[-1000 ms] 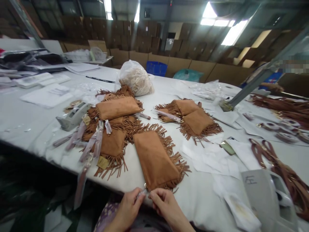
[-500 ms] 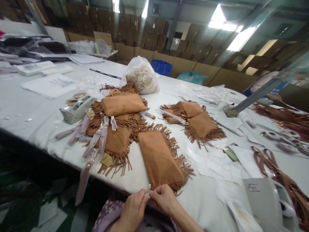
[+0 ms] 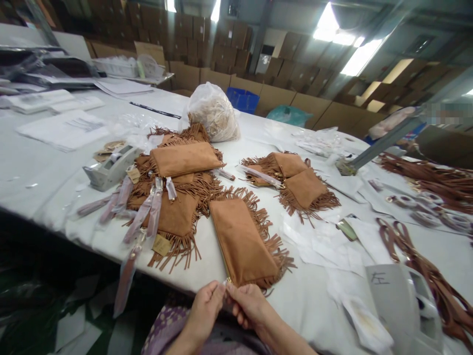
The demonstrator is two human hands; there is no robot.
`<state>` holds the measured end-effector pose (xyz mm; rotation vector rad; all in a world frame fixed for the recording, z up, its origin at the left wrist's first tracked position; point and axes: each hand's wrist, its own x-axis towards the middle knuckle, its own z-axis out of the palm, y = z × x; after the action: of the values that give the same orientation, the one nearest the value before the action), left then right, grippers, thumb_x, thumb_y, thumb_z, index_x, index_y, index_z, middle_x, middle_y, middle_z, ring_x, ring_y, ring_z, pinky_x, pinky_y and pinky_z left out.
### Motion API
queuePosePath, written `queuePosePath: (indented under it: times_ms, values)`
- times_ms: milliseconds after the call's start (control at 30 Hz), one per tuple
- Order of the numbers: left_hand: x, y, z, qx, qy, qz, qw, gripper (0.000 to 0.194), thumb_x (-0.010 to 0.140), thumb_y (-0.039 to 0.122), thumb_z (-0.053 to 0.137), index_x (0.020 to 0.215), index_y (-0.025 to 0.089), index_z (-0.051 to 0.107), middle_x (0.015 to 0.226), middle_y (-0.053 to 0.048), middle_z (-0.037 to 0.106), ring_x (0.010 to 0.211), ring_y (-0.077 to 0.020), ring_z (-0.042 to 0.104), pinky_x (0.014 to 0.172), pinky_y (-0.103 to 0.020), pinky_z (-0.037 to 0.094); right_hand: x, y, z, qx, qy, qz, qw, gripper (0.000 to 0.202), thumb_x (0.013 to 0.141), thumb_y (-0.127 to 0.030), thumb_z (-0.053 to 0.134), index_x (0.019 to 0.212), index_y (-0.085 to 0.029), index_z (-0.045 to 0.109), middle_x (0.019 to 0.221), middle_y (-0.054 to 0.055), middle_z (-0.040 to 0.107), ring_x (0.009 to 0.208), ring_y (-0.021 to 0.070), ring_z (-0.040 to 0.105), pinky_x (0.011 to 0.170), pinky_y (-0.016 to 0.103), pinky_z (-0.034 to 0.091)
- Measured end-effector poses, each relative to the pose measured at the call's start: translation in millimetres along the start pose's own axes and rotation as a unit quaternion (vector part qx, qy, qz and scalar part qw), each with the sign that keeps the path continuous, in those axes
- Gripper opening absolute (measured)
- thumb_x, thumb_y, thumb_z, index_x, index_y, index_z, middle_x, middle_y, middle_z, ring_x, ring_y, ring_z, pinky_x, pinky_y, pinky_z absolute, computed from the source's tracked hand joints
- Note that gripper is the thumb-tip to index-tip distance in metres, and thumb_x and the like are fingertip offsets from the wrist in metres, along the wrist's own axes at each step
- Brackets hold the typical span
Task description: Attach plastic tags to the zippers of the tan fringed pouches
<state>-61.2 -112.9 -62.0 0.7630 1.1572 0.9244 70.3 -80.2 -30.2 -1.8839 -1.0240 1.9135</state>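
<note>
A tan suede pouch (image 3: 244,239) with brown fringe lies flat at the table's front edge, its zipper end toward me. My left hand (image 3: 205,305) and my right hand (image 3: 251,306) meet at that zipper corner, thumbs and fingers pinched. A tiny whitish, shiny bit shows between the fingertips; what it is stays too small to make out. Left of this pouch is a pile of similar fringed pouches (image 3: 177,212), with plastic-wrapped wrist straps (image 3: 127,276) hanging over the edge and a tan tag (image 3: 161,244).
A grey tape dispenser (image 3: 111,167) stands left of the pile, and another dispenser (image 3: 386,301) at the near right. Two more pouches (image 3: 305,187) lie right of centre. Behind are a bulging plastic bag (image 3: 214,116) and a metal post (image 3: 384,143). Brown straps (image 3: 424,261) lie at right.
My hands stay together at the pouch corner. The right hand's lower fingers have curled and show more below the thumb. The view has shifted slightly; the pouches lie as before.
</note>
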Motion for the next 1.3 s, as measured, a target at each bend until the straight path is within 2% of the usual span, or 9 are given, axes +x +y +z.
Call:
queuePosePath:
  times_ms: [167, 367, 433, 567, 667, 800, 1000, 1167, 1300]
  values:
    - [3, 15, 2.9, -0.187, -0.063, -0.129, 0.972, 0.057, 0.062, 0.072, 0.065, 0.073, 0.021, 0.043, 0.041, 0.014, 0.025, 0.030, -0.0025, 0.009, 0.034, -0.021, 0.002, 5, 13, 14, 0.012, 0.038, -0.077, 0.996, 0.062, 0.067, -0.077, 0.052, 0.056, -0.017, 0.053, 0.039, -0.003, 0.050, 0.030, 0.0062, 0.042, 0.031, 0.017, 0.027]
    - [3, 28, -5.4, -0.197, -0.058, -0.160, 0.966, 0.055, 0.059, 0.064, 0.072, 0.072, 0.019, 0.046, 0.042, 0.014, 0.031, 0.029, -0.0005, 0.013, 0.035, -0.019, 0.000, -7, 28, 6, -0.133, 0.083, -0.163, 0.974, 0.063, 0.080, -0.072, 0.040, 0.051, -0.017, 0.053, 0.040, 0.001, 0.052, 0.033, 0.0101, 0.046, 0.036, 0.021, 0.031]
    - [3, 31, -7.7, -0.161, -0.049, -0.158, 0.973, 0.055, 0.058, 0.067, 0.070, 0.071, 0.018, 0.047, 0.041, 0.013, 0.032, 0.028, -0.0005, 0.013, 0.035, -0.020, -0.001, -14, 26, -3, -0.216, 0.147, -0.273, 0.926, 0.055, 0.087, -0.061, 0.041, 0.061, -0.017, 0.062, 0.053, 0.004, 0.062, 0.046, 0.0140, 0.056, 0.046, 0.023, 0.040]
    - [3, 35, -9.0, -0.105, -0.049, -0.144, 0.983, 0.056, 0.057, 0.070, 0.067, 0.069, 0.018, 0.048, 0.039, 0.013, 0.032, 0.028, -0.0011, 0.014, 0.034, -0.020, 0.001, -20, 10, -16, -0.375, 0.193, -0.475, 0.772, 0.031, 0.094, -0.036, 0.042, 0.105, -0.018, 0.065, 0.076, 0.007, 0.067, 0.068, 0.0173, 0.063, 0.062, 0.025, 0.045]
    - [4, 35, -10.1, -0.070, -0.043, -0.133, 0.988, 0.057, 0.058, 0.072, 0.064, 0.069, 0.018, 0.048, 0.038, 0.013, 0.033, 0.027, -0.0016, 0.014, 0.033, -0.020, 0.002, -12, -3, -16, -0.485, 0.178, -0.521, 0.679, 0.026, 0.094, -0.023, 0.044, 0.113, -0.020, 0.060, 0.072, 0.003, 0.062, 0.062, 0.0149, 0.058, 0.058, 0.024, 0.041]
    - [5, 33, -13.5, -0.046, -0.031, -0.134, 0.989, 0.056, 0.061, 0.072, 0.063, 0.068, 0.018, 0.049, 0.037, 0.012, 0.034, 0.026, -0.0019, 0.015, 0.033, -0.021, 0.001, 1, -9, -12, -0.541, 0.168, -0.553, 0.611, 0.013, 0.090, -0.019, 0.051, 0.097, -0.021, 0.062, 0.067, -0.001, 0.055, 0.057, 0.0124, 0.052, 0.056, 0.023, 0.035]
    - [3, 41, -8.9, -0.178, 0.002, -0.248, 0.952, 0.038, 0.076, 0.050, 0.065, 0.068, 0.015, 0.052, 0.040, 0.010, 0.035, 0.029, -0.0009, 0.018, 0.035, -0.016, 0.001, 9, -1, 0, -0.546, 0.214, -0.559, 0.586, 0.016, 0.091, -0.019, 0.046, 0.078, -0.020, 0.055, 0.067, 0.000, 0.054, 0.059, 0.0132, 0.049, 0.059, 0.025, 0.032]
    - [0, 61, 2.8, -0.261, 0.015, -0.335, 0.905, 0.039, 0.096, 0.037, 0.039, 0.065, 0.015, 0.046, 0.041, 0.010, 0.031, 0.028, -0.0013, 0.018, 0.034, -0.015, 0.002, 18, -1, 6, -0.534, 0.253, -0.532, 0.607, 0.024, 0.092, -0.021, 0.041, 0.073, -0.019, 0.055, 0.063, 0.001, 0.055, 0.055, 0.0137, 0.049, 0.055, 0.026, 0.029]
    - [0, 73, 9.7, -0.330, -0.013, -0.373, 0.867, 0.048, 0.100, 0.040, 0.029, 0.064, 0.014, 0.046, 0.039, 0.010, 0.028, 0.026, -0.0006, 0.020, 0.033, -0.013, 0.001, 29, 0, 9, -0.518, 0.259, -0.512, 0.634, 0.024, 0.093, -0.021, 0.040, 0.100, -0.014, 0.062, 0.064, 0.003, 0.061, 0.054, 0.0138, 0.055, 0.052, 0.026, 0.031]
